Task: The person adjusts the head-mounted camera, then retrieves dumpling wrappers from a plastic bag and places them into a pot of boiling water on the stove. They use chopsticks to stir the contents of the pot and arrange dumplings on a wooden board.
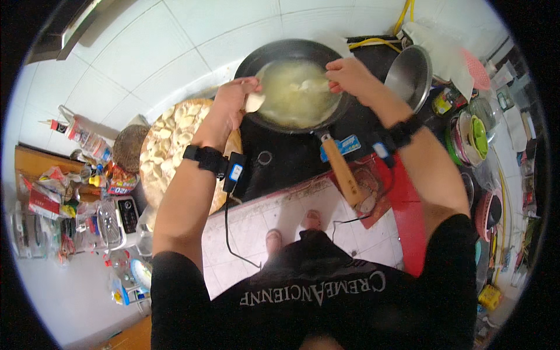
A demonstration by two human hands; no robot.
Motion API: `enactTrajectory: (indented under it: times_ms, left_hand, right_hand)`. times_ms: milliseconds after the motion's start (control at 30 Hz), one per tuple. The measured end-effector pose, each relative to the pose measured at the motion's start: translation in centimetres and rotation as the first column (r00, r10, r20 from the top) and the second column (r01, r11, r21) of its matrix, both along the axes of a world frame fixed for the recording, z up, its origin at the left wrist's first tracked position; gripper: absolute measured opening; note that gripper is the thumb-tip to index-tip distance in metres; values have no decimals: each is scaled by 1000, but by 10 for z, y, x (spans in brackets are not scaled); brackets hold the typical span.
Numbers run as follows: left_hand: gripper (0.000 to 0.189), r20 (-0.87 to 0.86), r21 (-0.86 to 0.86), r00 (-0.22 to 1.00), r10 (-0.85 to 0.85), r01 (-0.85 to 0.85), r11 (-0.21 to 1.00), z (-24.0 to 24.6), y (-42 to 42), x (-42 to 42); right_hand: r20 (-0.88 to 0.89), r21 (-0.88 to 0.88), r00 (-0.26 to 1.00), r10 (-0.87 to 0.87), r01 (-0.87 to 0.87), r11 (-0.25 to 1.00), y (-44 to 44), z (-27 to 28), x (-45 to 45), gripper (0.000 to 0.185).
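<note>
A dark wok [280, 52] holding cloudy, steaming liquid sits on the black cooktop [280, 170], its wooden handle [342, 175] pointing towards me. Pale dumplings [302, 85] show in the liquid. My left hand [245, 94] holds a pale dumpling [254, 103] at the wok's left rim. Over the right rim is my right hand [348, 78], its fingers curled together; whether they hold anything cannot be told. Under and left of my left forearm lies a round board [221, 197] with many uncooked dumplings [158, 151] on it.
Right of the wok stands a metal bowl [407, 76], with a jar [446, 101] and stacked colourful bowls [466, 138] beyond. A tiled wall [236, 26] rises behind. At the left are a bottle [89, 140], a white appliance [118, 221] and packages. A blue packet [341, 148] lies by the handle.
</note>
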State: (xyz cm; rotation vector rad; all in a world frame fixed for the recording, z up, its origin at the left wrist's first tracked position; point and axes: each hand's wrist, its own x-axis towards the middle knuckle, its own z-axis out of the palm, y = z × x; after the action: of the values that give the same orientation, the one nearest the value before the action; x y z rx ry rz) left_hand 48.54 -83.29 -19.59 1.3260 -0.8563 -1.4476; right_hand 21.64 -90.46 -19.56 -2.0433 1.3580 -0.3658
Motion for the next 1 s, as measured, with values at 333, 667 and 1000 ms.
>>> enactTrajectory:
  times_ms: [333,667,1000]
  left_hand:
    - [37,-438,-238,852,-287,198,951,52,128,-10]
    - [22,-371,-90,910,-185,163,983,46,200,4]
    - [24,-634,-329,697,-334,148,933,55,237,3]
  right_hand:
    - [539,552,773,-335,-24,833,194,90,90,40]
    - [317,-195,935,-158,227,954,258,97,118,18]
    - [257,-658,966,16,163,735,317,87,121,12]
